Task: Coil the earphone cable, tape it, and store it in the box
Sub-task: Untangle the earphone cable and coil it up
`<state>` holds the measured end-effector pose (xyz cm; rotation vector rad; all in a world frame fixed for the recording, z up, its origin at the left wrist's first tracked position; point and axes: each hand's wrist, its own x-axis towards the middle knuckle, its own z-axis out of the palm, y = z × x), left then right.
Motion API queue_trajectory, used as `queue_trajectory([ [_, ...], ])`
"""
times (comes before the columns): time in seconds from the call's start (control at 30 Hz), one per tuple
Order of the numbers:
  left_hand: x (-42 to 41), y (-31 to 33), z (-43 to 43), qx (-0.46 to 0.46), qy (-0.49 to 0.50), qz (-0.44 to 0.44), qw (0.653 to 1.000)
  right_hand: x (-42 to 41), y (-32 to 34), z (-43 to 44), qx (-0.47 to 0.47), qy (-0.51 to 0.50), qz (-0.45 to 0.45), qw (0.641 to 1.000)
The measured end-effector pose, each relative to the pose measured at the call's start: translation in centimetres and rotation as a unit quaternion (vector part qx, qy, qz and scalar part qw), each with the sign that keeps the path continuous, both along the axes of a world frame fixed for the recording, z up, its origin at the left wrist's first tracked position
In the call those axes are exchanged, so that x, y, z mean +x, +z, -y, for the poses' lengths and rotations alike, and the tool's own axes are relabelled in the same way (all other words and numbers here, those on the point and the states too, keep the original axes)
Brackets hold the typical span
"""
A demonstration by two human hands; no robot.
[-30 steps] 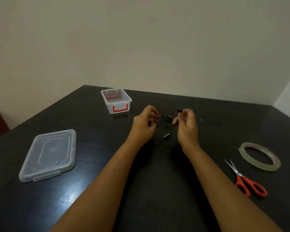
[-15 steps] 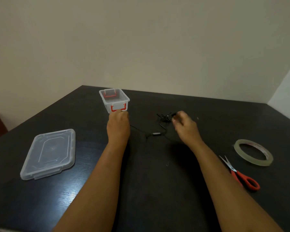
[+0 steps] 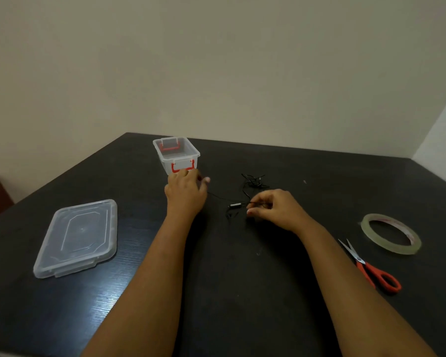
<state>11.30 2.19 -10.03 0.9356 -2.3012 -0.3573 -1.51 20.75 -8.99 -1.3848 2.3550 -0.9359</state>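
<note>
The black earphone cable [image 3: 250, 185] lies loosely tangled on the dark table [image 3: 222, 279], with its small inline remote [image 3: 235, 205] near the middle. My left hand [image 3: 186, 191] holds one end of the cable just in front of the small clear box [image 3: 176, 154] with red latches. My right hand [image 3: 273, 208] pinches the cable beside the remote. A thin stretch of cable runs between the two hands. The roll of clear tape [image 3: 390, 233] lies flat at the right.
The box's clear lid [image 3: 77, 237] lies at the left of the table. Red-handled scissors [image 3: 370, 267] lie at the right, in front of the tape. A pale wall stands behind the table's far edge.
My left hand pulled one cable end away to the left, up to the box. My right hand then slid down along the cable to the remote, leaving the tangle behind it.
</note>
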Motion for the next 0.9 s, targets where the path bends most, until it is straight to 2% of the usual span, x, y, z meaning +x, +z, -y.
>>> queue_trajectory([
  [0.1, 0.3, 0.3, 0.2, -0.029, -0.07, 0.001, 0.997, -0.6, -0.1, -0.6, -0.073, -0.055, 0.002, 0.996],
  [0.2, 0.5, 0.4, 0.7, -0.031, -0.109, -0.048, 0.992, -0.6, 0.6, -1.1, -0.17, -0.069, 0.108, 0.977],
  [0.27, 0.5, 0.1, 1.0, 0.018, -0.116, -0.092, 0.989, -0.5, 0.9, -1.5, -0.179, -0.048, 0.207, 0.961],
  [0.33, 0.6, -0.1, 1.0, 0.075, -0.114, -0.134, 0.981, -0.9, 0.7, -1.7, -0.176, -0.044, 0.261, 0.948],
  [0.43, 0.6, 0.0, 0.7, 0.131, -0.086, -0.196, 0.968, -1.6, 0.6, -2.1, -0.209, -0.123, 0.246, 0.939],
  [0.5, 0.7, 0.3, 0.6, 0.195, -0.056, -0.297, 0.933, -2.1, 0.7, -2.2, -0.249, -0.191, 0.22, 0.924],
  [0.57, 0.9, 0.5, 0.8, 0.247, -0.04, -0.357, 0.9, -2.6, 0.5, -2.3, -0.276, -0.236, 0.199, 0.91],
  [0.67, 0.6, 0.5, 0.3, 0.271, -0.041, -0.347, 0.897, -2.6, 0.0, -1.7, -0.29, -0.281, 0.176, 0.898],
  [0.77, 0.3, 0.4, 0.1, 0.314, -0.035, -0.346, 0.883, -1.9, -0.1, -0.9, -0.304, -0.273, 0.192, 0.892],
  [0.83, 0.2, 0.7, -0.2, 0.394, -0.071, -0.355, 0.845, -1.4, -0.2, -0.2, -0.293, -0.259, 0.219, 0.894],
  [0.9, 0.2, 1.3, -0.8, 0.487, -0.144, -0.365, 0.78, -0.8, -0.1, 0.4, -0.299, -0.255, 0.269, 0.879],
])
